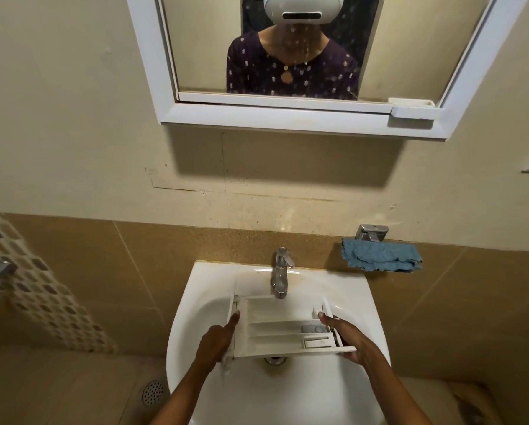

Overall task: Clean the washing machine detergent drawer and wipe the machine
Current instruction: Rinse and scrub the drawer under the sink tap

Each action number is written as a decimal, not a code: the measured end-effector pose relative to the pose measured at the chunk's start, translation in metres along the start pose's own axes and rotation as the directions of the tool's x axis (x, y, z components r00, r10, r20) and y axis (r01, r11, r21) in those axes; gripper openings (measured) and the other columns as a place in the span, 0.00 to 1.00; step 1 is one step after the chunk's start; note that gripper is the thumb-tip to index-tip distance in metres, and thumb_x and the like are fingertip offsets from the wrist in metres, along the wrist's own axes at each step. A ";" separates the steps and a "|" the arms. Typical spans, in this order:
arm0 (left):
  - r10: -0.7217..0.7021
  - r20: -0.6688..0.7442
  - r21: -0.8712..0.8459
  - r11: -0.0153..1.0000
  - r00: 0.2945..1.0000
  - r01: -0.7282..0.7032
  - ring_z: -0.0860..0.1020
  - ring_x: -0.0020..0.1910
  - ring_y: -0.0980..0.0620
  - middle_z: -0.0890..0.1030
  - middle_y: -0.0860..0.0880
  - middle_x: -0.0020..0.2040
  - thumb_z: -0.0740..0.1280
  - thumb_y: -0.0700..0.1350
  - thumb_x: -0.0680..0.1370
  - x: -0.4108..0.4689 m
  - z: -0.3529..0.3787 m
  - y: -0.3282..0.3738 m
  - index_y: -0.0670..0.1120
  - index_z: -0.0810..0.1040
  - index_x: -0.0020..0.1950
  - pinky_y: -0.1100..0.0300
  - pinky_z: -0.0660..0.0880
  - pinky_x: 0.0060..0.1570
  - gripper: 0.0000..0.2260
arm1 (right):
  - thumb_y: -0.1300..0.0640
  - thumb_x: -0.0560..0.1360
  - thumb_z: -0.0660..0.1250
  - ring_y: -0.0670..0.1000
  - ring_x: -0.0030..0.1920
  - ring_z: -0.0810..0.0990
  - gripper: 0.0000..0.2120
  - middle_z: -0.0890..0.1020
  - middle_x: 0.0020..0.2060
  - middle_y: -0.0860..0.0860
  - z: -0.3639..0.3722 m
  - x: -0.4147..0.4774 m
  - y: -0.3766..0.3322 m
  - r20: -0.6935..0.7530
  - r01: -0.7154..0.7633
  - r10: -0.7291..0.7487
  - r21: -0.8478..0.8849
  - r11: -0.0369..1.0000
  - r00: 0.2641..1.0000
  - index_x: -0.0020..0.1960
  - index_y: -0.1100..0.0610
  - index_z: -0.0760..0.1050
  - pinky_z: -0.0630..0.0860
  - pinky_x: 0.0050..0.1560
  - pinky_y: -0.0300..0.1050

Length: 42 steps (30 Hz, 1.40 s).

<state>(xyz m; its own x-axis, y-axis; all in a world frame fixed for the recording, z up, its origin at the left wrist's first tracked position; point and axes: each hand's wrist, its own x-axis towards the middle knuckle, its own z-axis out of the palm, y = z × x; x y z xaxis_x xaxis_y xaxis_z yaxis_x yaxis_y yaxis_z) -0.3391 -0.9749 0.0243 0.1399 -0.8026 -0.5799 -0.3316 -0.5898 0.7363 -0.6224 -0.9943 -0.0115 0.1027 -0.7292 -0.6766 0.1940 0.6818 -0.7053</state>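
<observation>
A white plastic detergent drawer [280, 325] with several compartments is held level over the bowl of a white sink [195, 308], just under the spout of a chrome tap [281, 273]. My left hand [215, 340] grips the drawer's left end, index finger stretched along its side. My right hand [350, 340] holds the right end from beside and below. No water runs from the tap. A folded blue cloth [381, 254] lies on a small holder on the wall to the right of the tap.
A white-framed mirror [287, 115] hangs above the sink and shows a person in a dark patterned top. Tan tiles line the wall behind the sink. A round floor drain [153, 393] sits at the lower left. The sink's drain hole [275, 360] shows below the drawer.
</observation>
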 end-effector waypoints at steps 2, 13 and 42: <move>0.017 -0.029 -0.035 0.999 0.999 -0.018 0.74 0.41 0.50 0.76 0.48 0.40 0.57 0.58 0.79 0.003 0.005 -0.002 0.49 0.70 0.36 0.52 0.72 0.53 0.17 | 0.53 0.75 0.66 0.51 0.38 0.82 0.14 0.81 0.45 0.56 0.000 0.000 -0.001 0.000 0.022 -0.022 -0.031 0.999 1.000 0.59 0.57 0.76 0.79 0.38 0.44; -0.016 -0.088 -0.136 0.991 0.996 0.004 0.73 0.47 0.46 0.76 0.38 0.53 0.60 0.48 0.80 0.013 0.020 -0.003 0.33 0.72 0.59 0.55 0.70 0.49 0.18 | 0.49 0.76 0.66 0.51 0.55 0.76 0.20 0.79 0.57 0.53 0.005 0.001 -0.010 -0.118 0.101 -0.172 -0.455 0.885 0.978 0.65 0.55 0.73 0.71 0.41 0.36; 0.058 -0.090 -0.037 0.997 0.994 -0.062 0.71 0.47 0.48 0.71 0.43 0.50 0.53 0.45 0.82 0.010 0.030 -0.034 0.41 0.63 0.52 0.58 0.66 0.46 0.07 | 0.48 0.82 0.48 0.57 0.58 0.77 0.21 0.78 0.59 0.57 0.119 0.014 -0.109 -0.018 -0.047 -0.553 -0.998 -0.038 0.833 0.62 0.60 0.71 0.72 0.52 0.46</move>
<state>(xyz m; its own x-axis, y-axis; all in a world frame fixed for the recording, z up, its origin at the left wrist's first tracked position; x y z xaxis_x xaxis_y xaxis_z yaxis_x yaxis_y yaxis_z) -0.3544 -0.9603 -0.0167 0.2040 -0.8404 -0.5020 -0.3044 -0.5419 0.7834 -0.5263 -1.0860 0.0806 -0.0397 -0.9833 -0.1776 -0.9860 0.0673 -0.1524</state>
